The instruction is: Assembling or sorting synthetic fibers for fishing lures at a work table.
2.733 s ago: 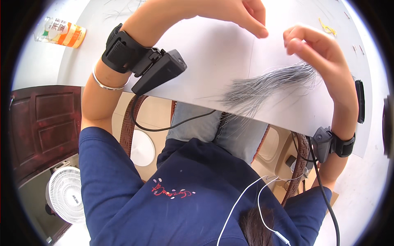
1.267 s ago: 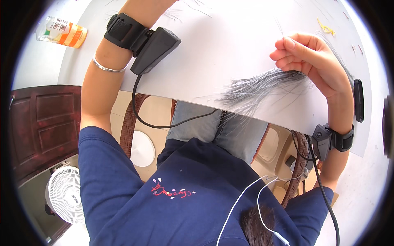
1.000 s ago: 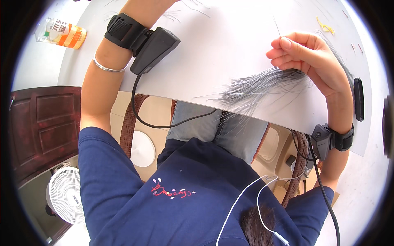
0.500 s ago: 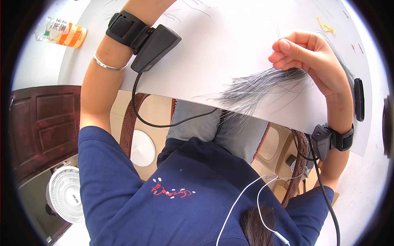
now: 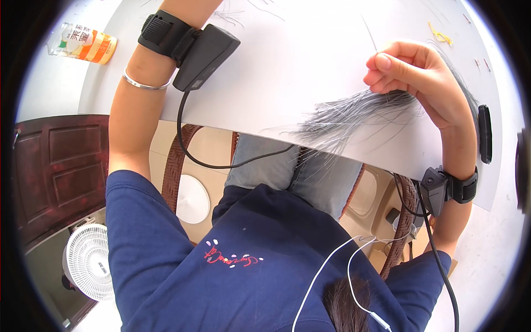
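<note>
My right hand is over the right part of the white table, thumb and fingertips pinched on a thin grey strand. The strand slants up from the fingertips. Under that hand lies a loose bundle of grey strands, its cut ends fanned toward the table's near edge. The hand hides the other end of the bundle. My left forearm reaches across the table's left side and leaves the picture at the top, so my left hand is out of sight. Whether the strands are wire or fibre I cannot tell.
A bottle with an orange label lies at the far left. Yellow ties and scattered strand bits lie at the back. A black flat object rests at the right edge. Black cables hang from the wrist devices. A white fan stands lower left.
My left forearm has shifted slightly up and left. The strand at my right fingertips shows more distinctly now, while my right hand has moved very little.
</note>
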`<action>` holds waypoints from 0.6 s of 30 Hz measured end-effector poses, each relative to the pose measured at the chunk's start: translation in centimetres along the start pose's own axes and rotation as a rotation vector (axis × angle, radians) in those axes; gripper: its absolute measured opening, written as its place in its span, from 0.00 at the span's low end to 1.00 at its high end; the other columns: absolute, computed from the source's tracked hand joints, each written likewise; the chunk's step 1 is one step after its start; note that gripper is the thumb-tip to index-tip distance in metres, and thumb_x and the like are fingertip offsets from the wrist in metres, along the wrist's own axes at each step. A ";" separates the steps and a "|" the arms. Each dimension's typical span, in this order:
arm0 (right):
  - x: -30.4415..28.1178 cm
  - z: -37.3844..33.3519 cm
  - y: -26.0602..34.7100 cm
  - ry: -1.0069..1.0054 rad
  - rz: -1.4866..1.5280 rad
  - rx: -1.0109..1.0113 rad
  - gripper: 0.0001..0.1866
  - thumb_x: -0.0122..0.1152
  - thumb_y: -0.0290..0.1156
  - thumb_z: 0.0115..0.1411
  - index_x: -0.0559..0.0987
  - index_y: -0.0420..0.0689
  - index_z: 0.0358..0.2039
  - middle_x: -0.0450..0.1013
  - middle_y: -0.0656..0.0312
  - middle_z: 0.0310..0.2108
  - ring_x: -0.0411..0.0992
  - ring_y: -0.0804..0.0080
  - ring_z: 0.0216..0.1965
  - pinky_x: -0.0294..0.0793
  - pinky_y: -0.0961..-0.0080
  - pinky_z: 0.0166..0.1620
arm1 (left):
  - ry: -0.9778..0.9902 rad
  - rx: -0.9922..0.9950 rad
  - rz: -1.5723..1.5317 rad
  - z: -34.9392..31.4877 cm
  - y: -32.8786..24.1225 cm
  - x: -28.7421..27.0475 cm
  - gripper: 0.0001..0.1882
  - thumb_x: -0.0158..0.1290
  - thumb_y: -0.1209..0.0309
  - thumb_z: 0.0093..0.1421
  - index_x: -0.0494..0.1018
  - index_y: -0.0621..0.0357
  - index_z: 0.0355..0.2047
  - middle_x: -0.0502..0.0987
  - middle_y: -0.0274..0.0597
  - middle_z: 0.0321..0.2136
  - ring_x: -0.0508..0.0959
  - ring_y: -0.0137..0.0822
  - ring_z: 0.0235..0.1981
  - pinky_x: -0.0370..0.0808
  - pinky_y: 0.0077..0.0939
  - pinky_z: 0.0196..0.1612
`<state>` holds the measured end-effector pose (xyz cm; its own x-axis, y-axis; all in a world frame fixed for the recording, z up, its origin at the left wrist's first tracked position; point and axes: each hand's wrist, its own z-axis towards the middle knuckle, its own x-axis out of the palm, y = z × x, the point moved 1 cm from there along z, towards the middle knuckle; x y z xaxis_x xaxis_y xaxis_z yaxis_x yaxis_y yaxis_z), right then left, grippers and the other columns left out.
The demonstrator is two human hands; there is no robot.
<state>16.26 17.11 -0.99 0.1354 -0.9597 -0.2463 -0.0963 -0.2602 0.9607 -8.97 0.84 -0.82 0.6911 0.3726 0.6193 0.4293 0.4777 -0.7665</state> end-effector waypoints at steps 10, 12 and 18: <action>0.0 0.1 0.1 0.004 -0.005 0.013 0.18 0.65 0.42 0.60 0.82 0.37 0.38 0.81 0.55 0.32 0.81 0.74 0.34 0.80 0.82 0.43 | -0.006 0.290 0.809 -0.9 -1.6 0.9 0.12 0.62 0.68 0.59 0.77 0.56 0.42 0.78 0.36 0.37 0.75 0.27 0.36 0.74 0.22 0.43; 0.1 0.0 0.3 0.010 0.009 0.038 0.18 0.65 0.42 0.60 0.82 0.37 0.38 0.81 0.55 0.33 0.81 0.74 0.34 0.79 0.82 0.43 | 0.294 0.441 1.219 -2.0 -1.3 3.4 0.12 0.63 0.64 0.58 0.81 0.54 0.40 0.81 0.35 0.39 0.76 0.28 0.40 0.73 0.23 0.47; 0.1 -0.2 0.3 0.025 0.047 0.036 0.18 0.64 0.41 0.60 0.81 0.37 0.39 0.81 0.55 0.34 0.80 0.74 0.35 0.79 0.83 0.43 | 0.860 0.338 1.399 -4.8 0.4 7.2 0.10 0.62 0.63 0.57 0.83 0.54 0.34 0.82 0.35 0.35 0.77 0.28 0.38 0.71 0.24 0.48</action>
<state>16.44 16.99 -0.65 0.1542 -0.9682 -0.1972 -0.1383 -0.2188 0.9659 -1.04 -0.08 2.52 0.5518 0.1701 -0.8165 -0.8065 0.3580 -0.4705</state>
